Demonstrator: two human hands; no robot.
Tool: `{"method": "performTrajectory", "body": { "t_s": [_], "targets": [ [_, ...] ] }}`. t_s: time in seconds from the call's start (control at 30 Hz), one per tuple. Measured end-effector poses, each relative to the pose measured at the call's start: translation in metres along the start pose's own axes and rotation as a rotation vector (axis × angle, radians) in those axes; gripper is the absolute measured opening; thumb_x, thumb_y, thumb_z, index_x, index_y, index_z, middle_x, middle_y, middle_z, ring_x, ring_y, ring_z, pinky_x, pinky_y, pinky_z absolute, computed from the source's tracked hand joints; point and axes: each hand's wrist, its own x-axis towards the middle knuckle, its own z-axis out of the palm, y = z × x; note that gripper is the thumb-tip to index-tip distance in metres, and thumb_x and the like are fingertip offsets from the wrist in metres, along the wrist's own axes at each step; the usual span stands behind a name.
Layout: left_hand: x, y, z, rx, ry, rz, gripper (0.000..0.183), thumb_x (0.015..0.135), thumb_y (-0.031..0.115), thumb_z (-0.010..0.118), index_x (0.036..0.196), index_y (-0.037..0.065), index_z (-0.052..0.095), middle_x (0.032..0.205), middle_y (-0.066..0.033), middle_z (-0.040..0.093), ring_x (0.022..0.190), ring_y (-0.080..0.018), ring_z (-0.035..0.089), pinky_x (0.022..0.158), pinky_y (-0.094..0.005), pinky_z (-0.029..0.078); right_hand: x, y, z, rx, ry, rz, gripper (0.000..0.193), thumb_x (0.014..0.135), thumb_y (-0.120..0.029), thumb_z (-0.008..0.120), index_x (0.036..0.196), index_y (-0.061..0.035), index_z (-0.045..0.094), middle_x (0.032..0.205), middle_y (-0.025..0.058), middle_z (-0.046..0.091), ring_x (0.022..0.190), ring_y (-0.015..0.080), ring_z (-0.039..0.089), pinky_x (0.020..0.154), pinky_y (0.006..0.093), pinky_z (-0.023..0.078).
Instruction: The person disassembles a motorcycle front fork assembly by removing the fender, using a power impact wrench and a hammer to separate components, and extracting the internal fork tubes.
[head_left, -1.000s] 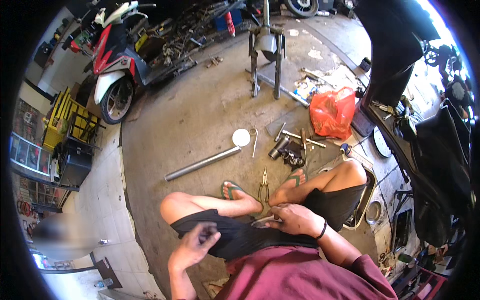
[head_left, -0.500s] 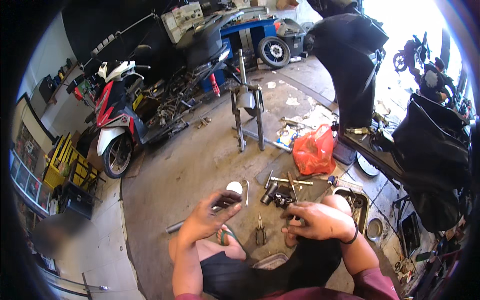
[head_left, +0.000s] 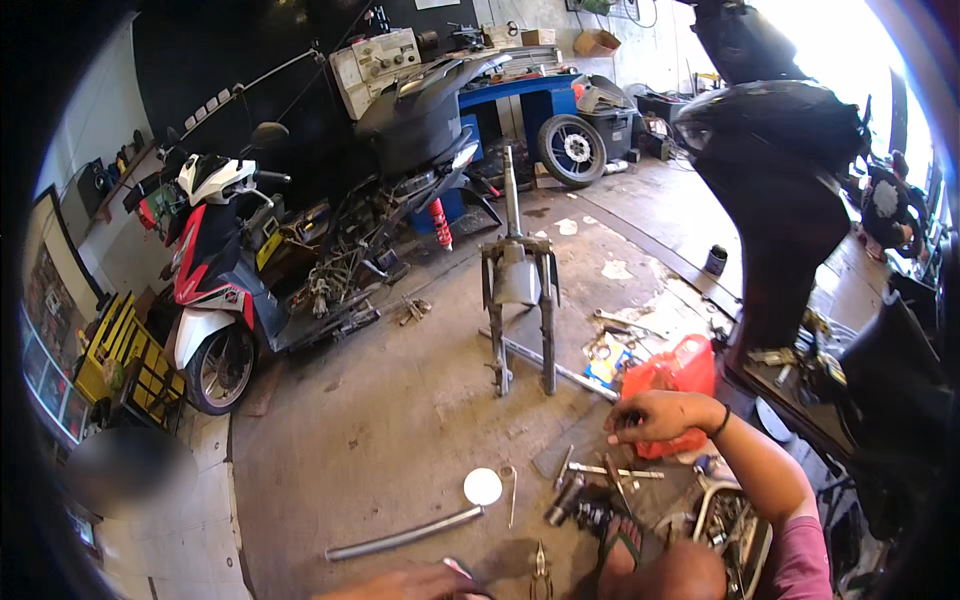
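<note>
My right hand (head_left: 655, 415) hangs over the floor in front of a red plastic bag (head_left: 670, 372). Its fingers are loosely curled and the thumb stands apart; nothing shows between them. At the lower edge my left hand (head_left: 405, 582) is blurred and cut off, so its fingers are unclear. Just beyond it lies a grey metal tube (head_left: 405, 533), beside a round white disc (head_left: 482, 487) and a thin ring-ended rod (head_left: 513, 498). Pliers (head_left: 541, 572) rest near my feet. Below my right hand lie a T-handled tool (head_left: 565, 467), a long metal bar (head_left: 620, 471) and a dark cylindrical part (head_left: 566, 500).
A motorcycle front fork (head_left: 516, 275) stands upright mid-floor. A red and white scooter (head_left: 220, 290) is at the left, a black-panelled motorcycle (head_left: 770, 190) at the right. A tray of parts (head_left: 712, 500) sits by my right knee. A wheel (head_left: 571, 150) leans by a blue bench (head_left: 530, 95).
My view has tipped up and shifted. My right hand has moved forward toward the red bag. My left hand has dropped to the lower edge.
</note>
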Motion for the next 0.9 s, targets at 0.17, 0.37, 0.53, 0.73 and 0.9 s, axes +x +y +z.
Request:
{"method": "performTrajectory", "body": {
  "t_s": [0.17, 0.37, 0.53, 0.73, 0.9],
  "targets": [
    [0.153, -0.159, -0.074, -0.131, 0.019, -0.387, 0.037, 0.091, 0.038, 0.069, 0.112, 0.007, 0.066, 0.097, -0.0087, 0.069, 0.088, -0.0182, 0.064, 0.078, -0.033, 0.053, 0.167, 0.129, -0.04, 0.128, 0.425, 0.11, 0.045, 0.089, -0.038, 0.068, 0.116, -0.0026, 0.063, 0.104, 0.0147, 0.069, 0.096, 0.0224, 0.065, 0.086, 0.0342, 0.051],
    [0.393, -0.402, -0.084, -0.675, 0.745, -0.603, 0.054, 0.094, 0.053, 0.057, 0.119, 0.006, 0.059, 0.106, -0.0053, 0.066, 0.091, -0.0172, 0.063, 0.079, -0.0334, 0.05, 0.307, 0.267, 0.016, 0.49, 0.937, 0.461, 0.067, 0.076, -0.039, 0.078, 0.123, 0.0019, 0.053, 0.12, 0.0212, 0.06, 0.113, 0.0307, 0.058, 0.099, 0.0369, 0.046],
    [0.486, -0.454, -0.093, -0.746, 0.984, -0.594, 0.084, 0.088, 0.07, 0.05, 0.139, 0.003, 0.047, 0.129, -0.0133, 0.058, 0.109, -0.0217, 0.059, 0.093, -0.0388, 0.046, 0.358, 0.275, 0.025, 0.525, 0.86, 0.561, 0.086, 0.067, -0.047, 0.084, 0.133, -0.003, 0.049, 0.131, 0.0243, 0.045, 0.13, 0.0389, 0.04, 0.109, 0.0424, 0.038],
    [0.54, -0.465, -0.123, -0.859, 0.799, -0.592, 0.098, 0.082, 0.084, 0.036, 0.141, 0.006, 0.045, 0.135, -0.0145, 0.056, 0.118, -0.0273, 0.054, 0.101, -0.0453, 0.037, 0.394, 0.32, 0.037, 0.804, 0.821, 0.406, 0.059, 0.071, -0.047, 0.081, 0.105, -0.0002, 0.066, 0.092, 0.0173, 0.071, 0.085, 0.0319, 0.067, 0.08, 0.0394, 0.052],
    [0.557, -0.499, -0.14, -1.013, 0.677, -0.425, 0.095, 0.078, 0.084, 0.046, 0.138, 0.01, 0.052, 0.142, -0.0126, 0.051, 0.125, -0.0264, 0.05, 0.108, -0.0403, 0.034, 0.408, 0.287, 0.052, 0.749, 1.132, 0.47, 0.043, 0.076, -0.042, 0.075, 0.097, -0.0051, 0.068, 0.081, 0.0202, 0.069, 0.078, 0.0343, 0.068, 0.072, 0.0413, 0.051]
  ]
}}
